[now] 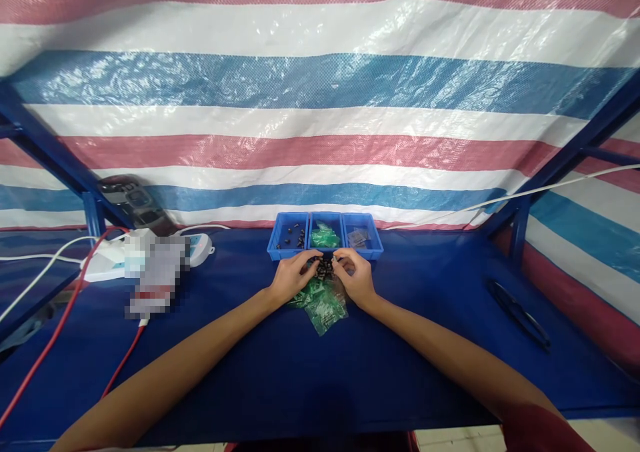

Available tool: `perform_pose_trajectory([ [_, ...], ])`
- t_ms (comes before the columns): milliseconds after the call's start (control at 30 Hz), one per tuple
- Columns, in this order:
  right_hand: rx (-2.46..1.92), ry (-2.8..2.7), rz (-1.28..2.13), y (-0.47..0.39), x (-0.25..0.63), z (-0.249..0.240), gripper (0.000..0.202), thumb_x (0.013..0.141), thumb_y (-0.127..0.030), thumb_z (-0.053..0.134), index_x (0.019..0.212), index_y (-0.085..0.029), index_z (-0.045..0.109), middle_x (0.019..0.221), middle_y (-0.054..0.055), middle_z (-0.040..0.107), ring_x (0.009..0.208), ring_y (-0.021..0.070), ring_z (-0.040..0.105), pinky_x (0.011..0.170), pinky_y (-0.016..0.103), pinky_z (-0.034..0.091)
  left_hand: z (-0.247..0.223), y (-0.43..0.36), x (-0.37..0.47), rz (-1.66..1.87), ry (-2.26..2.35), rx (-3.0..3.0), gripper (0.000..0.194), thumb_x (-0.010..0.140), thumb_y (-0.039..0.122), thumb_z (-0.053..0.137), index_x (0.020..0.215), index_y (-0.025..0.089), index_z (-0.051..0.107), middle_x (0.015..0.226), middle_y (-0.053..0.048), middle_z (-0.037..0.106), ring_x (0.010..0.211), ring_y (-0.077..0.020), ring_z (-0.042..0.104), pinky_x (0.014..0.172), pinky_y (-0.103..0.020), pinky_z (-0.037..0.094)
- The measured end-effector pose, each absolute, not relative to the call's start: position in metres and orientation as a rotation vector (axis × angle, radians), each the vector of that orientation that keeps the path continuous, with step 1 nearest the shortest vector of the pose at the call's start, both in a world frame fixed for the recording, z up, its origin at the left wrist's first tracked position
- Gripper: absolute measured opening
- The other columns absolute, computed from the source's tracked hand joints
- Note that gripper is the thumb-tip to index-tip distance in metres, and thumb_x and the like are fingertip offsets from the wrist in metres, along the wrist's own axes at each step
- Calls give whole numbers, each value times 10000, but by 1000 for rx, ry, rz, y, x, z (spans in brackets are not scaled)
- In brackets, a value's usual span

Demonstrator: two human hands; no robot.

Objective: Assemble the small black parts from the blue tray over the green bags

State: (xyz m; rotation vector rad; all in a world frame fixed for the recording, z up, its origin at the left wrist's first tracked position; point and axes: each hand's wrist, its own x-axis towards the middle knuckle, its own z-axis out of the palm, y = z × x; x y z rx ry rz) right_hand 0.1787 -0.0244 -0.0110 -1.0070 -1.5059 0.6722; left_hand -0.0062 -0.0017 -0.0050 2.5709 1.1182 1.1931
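My left hand [293, 276] is closed at the left side of a pile of small dark parts [324, 267], thumb and fingertips together; what it pinches is too small to name. On the pile's right side my right hand [354, 277] is also closed, with a tiny light piece at its fingertips that I cannot make out. Green-printed clear plastic bags [324, 305] lie on the blue table between and below both hands. Just behind the hands stand three joined blue bins: the left bin [280, 247] holds small dark parts, the middle one green bags [325, 236], the right one clear bags [358, 238].
At the left lie a white power strip [105, 264], a blurred-out object [159, 275] and red and white cables. Dark glasses [519, 313] rest on the table [425, 372] at the right. Blue frame bars and a striped sheet [320, 152] stand behind.
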Motion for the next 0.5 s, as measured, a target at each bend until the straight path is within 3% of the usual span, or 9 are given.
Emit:
perform_pose_trajectory([
  [500,-972,-1575,637,-27,180,-6,204,865,-311,494,922,-203,657,875,60,626,623,151,596,583,279,513,-9,0,-7,1185,1116,2573,243,904,289,472,1096,185,580,677,8,602,481,-64,502,513,-173,413],
])
